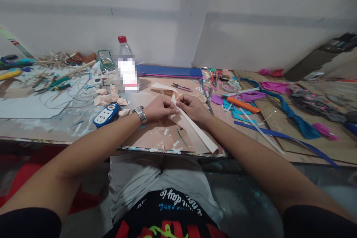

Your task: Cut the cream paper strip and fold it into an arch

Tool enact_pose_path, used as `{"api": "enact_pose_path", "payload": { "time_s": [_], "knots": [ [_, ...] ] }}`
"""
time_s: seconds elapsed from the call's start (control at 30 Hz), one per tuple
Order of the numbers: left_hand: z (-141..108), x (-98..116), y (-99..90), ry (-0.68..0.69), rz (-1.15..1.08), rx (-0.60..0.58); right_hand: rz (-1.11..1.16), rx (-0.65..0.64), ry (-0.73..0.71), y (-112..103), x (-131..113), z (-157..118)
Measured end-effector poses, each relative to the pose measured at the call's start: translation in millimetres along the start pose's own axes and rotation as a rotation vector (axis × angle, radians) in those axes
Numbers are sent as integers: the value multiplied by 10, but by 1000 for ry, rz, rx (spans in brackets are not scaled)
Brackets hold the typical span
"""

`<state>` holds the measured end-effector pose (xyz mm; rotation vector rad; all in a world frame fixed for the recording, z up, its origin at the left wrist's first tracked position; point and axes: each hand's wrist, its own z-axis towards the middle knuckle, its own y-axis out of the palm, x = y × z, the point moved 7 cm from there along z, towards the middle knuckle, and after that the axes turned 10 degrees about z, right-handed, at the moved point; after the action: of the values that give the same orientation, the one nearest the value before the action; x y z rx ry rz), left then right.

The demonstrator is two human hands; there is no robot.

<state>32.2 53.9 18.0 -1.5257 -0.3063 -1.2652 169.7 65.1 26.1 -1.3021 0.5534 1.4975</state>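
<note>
A long strip of cream paper, folded lengthwise, slants across the table in front of me, its lower end by the near edge. My left hand, below a metal wristwatch, pinches the strip near its upper part. Facing it, my right hand grips the same strip between thumb and fingers. The two sets of fingertips almost meet. Beyond the hands, more of the paper reaches up and to the left. A small pair of thread snips lies just behind them.
A bottle with a red cap stands behind a blue power socket and crumpled peach scraps. An orange utility knife, blue ribbon and purple pieces lie at right. Green-handled pliers and sticks are at left.
</note>
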Motion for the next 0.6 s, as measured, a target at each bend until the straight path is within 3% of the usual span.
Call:
{"api": "enact_pose_path", "payload": {
  "time_s": [0.33, 0.6],
  "knots": [
    [8, 2, -10, 9, -16, 21, 5, 11, -21, 9, 12, -20],
    [-25, 27, -4, -81, -84, -2, 9, 3, -7, 21, 31, -31]
  ]
}}
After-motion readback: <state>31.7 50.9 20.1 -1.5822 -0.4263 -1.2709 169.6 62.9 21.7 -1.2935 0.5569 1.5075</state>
